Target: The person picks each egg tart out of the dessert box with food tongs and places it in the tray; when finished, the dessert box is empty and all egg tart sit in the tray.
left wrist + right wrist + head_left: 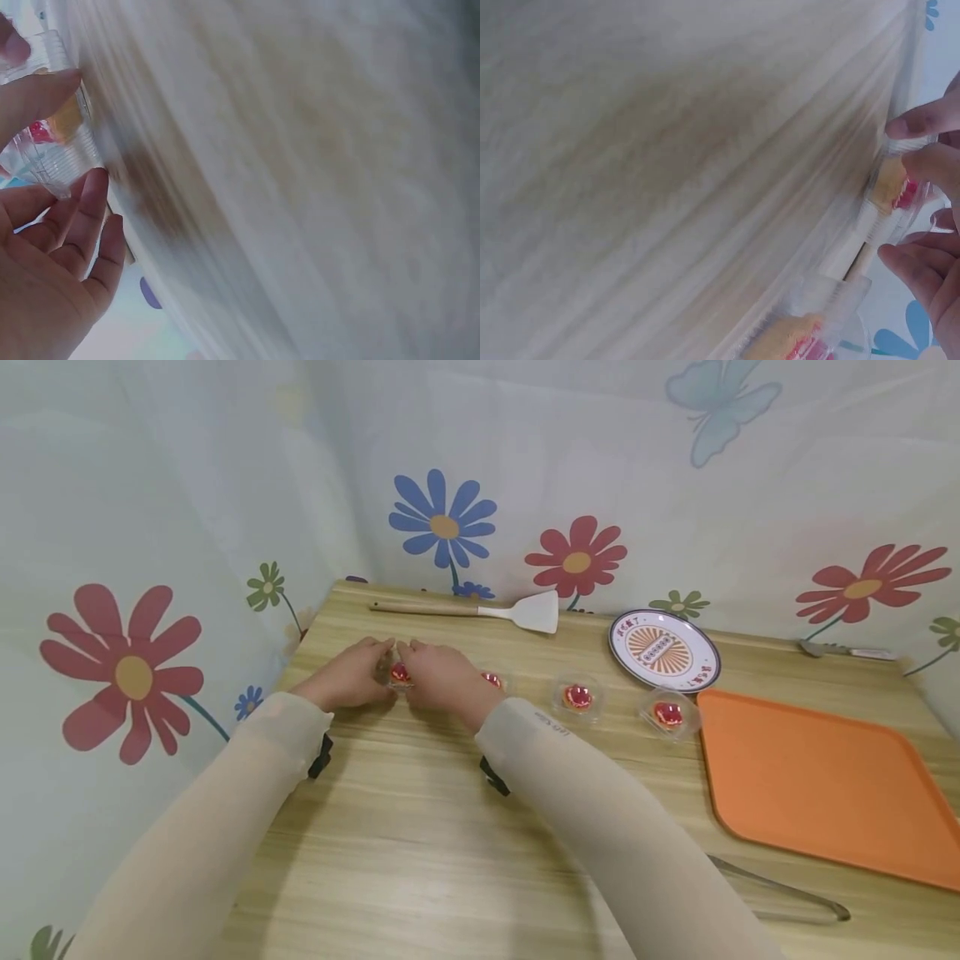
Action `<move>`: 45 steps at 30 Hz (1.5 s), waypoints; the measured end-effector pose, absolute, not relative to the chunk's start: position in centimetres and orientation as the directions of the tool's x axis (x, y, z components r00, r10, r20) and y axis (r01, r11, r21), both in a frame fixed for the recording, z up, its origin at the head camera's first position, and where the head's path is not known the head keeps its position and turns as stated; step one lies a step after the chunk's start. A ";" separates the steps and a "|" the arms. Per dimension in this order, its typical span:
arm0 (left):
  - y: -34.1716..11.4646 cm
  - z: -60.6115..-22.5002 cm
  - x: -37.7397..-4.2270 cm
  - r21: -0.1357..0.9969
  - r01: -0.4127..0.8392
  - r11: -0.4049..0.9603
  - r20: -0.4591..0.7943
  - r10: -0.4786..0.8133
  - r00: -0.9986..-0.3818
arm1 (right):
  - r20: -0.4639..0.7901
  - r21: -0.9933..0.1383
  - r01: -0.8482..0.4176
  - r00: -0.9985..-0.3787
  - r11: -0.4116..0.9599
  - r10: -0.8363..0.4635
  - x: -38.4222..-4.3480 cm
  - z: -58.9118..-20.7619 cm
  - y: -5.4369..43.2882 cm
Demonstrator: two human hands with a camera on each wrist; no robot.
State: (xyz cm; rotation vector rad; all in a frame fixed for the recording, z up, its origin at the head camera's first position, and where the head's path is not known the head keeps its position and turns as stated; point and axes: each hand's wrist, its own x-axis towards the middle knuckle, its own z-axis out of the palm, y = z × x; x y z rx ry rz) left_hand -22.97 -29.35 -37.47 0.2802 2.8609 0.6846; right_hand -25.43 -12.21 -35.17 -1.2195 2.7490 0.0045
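At the left end of a row of clear plastic boxes, both hands hold one small box (52,49) with a red-topped pastry (401,672) inside. My left hand (351,675) grips its left side, thumb on one face and fingertips at the lower edge in the left wrist view. From the right side my right hand (442,678) grips the same box, its thumb (934,166) lying across the clear plastic. Just beside the right hand stands another boxed pastry (784,341), partly covered by that hand in the head view.
Two more boxed pastries (577,697) continue the row rightward. Behind are a white-bladed spatula (534,612) and a patterned plate (630,652). An orange tray (817,777) lies right, with metal tongs (795,891) before it. A small utensil (870,653) lies at the back right near the curtain.
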 end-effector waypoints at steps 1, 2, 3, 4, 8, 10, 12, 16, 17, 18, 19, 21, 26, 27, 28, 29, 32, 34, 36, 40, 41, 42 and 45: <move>-29.3 -37.4 -23.0 0.462 0.135 0.877 -0.139 0.222 -0.965 | -0.116 -0.056 -0.744 -0.657 0.666 -0.745 -25.5 -35.1 -12.1; -29.2 -37.4 -23.0 0.460 0.132 0.878 -0.142 0.219 -0.965 | -0.107 -0.066 -0.749 -0.652 0.660 -0.751 -25.5 -35.0 -12.0; -29.2 -37.3 -23.0 0.459 0.126 0.879 -0.146 0.215 -0.966 | -0.099 -0.077 -0.752 -0.647 0.655 -0.756 -25.6 -35.0 -11.9; -29.1 -37.3 -23.0 0.458 0.121 0.881 -0.151 0.211 -0.966 | -0.093 -0.087 -0.754 -0.645 0.651 -0.759 -25.6 -34.9 -11.8; -28.9 -37.2 -23.2 0.452 0.109 0.885 -0.160 0.200 -0.967 | -0.079 -0.124 -0.756 -0.638 0.643 -0.766 -25.7 -34.7 -11.4; -28.9 -37.2 -23.2 0.450 0.106 0.887 -0.160 0.196 -0.967 | -0.079 -0.142 -0.755 -0.636 0.640 -0.767 -25.8 -34.7 -11.4; -28.9 -37.3 -23.3 0.452 0.102 0.886 -0.158 0.193 -0.968 | -0.080 -0.161 -0.747 -0.641 0.645 -0.763 -25.8 -34.7 -11.4; -28.9 -37.4 -23.3 0.452 0.094 0.887 -0.153 0.181 -0.972 | -0.087 -0.198 -0.717 -0.667 0.669 -0.740 -26.0 -34.6 -11.4; -28.9 -37.4 -23.2 0.452 0.093 0.887 -0.150 0.178 -0.973 | -0.090 -0.202 -0.709 -0.674 0.676 -0.734 -26.0 -34.6 -11.4; -29.0 -37.3 -23.2 0.449 0.094 0.889 -0.148 0.177 -0.973 | -0.091 -0.203 -0.703 -0.679 0.681 -0.728 -26.0 -34.5 -11.4; -29.0 -37.3 -23.1 0.445 0.094 0.890 -0.147 0.176 -0.973 | -0.091 -0.199 -0.701 -0.683 0.685 -0.725 -26.0 -34.5 -11.5; -29.1 -37.0 -22.9 0.437 0.098 0.894 -0.140 0.176 -0.974 | -0.092 -0.193 -0.694 -0.691 0.694 -0.717 -26.1 -34.3 -11.5; -29.8 -35.7 -22.3 0.444 0.114 0.889 -0.100 0.175 -0.980 | -0.078 -0.259 -0.669 -0.705 0.697 -0.705 -26.5 -33.5 -11.3; -30.0 -35.3 -22.1 0.457 0.123 0.881 -0.080 0.178 -0.981 | -0.075 -0.310 -0.652 -0.709 0.692 -0.701 -26.6 -33.3 -11.1; -30.2 -35.0 -22.0 0.466 0.137 0.874 -0.053 0.183 -0.982 | -0.074 -0.361 -0.633 -0.713 0.685 -0.697 -26.7 -33.0 -10.8; -30.2 -34.6 -21.8 0.477 0.158 0.864 -0.016 0.188 -0.982 | -0.076 -0.416 -0.609 -0.717 0.675 -0.693 -26.8 -32.8 -10.5; -30.3 -34.0 -21.2 0.488 0.243 0.838 0.131 0.205 -0.970 | -0.098 -0.579 -0.522 -0.718 0.626 -0.689 -26.9 -32.0 -9.5; -30.0 -33.7 -20.8 0.463 0.301 0.834 0.227 0.216 -0.950 | -0.115 -0.652 -0.476 -0.708 0.591 -0.697 -26.7 -31.6 -8.9; -29.8 -33.6 -20.5 0.438 0.347 0.829 0.308 0.224 -0.925 | -0.127 -0.714 -0.435 -0.690 0.548 -0.713 -26.6 -31.3 -8.5; -29.4 -33.3 -20.1 0.391 0.391 0.834 0.404 0.226 -0.886 | -0.154 -0.832 -0.321 -0.650 0.453 -0.744 -26.4 -31.2 -8.1; -29.3 -33.2 -20.0 0.388 0.393 0.834 0.412 0.224 -0.883 | -0.161 -0.853 -0.289 -0.646 0.434 -0.746 -26.4 -31.3 -8.1; -29.3 -33.1 -19.9 0.392 0.391 0.833 0.412 0.221 -0.884 | -0.163 -0.871 -0.263 -0.643 0.415 -0.748 -26.3 -31.4 -8.0; -29.2 -32.8 -19.5 0.425 0.374 0.824 0.373 0.216 -0.902 | -0.153 -0.897 -0.221 -0.658 0.383 -0.737 -26.0 -31.6 -8.0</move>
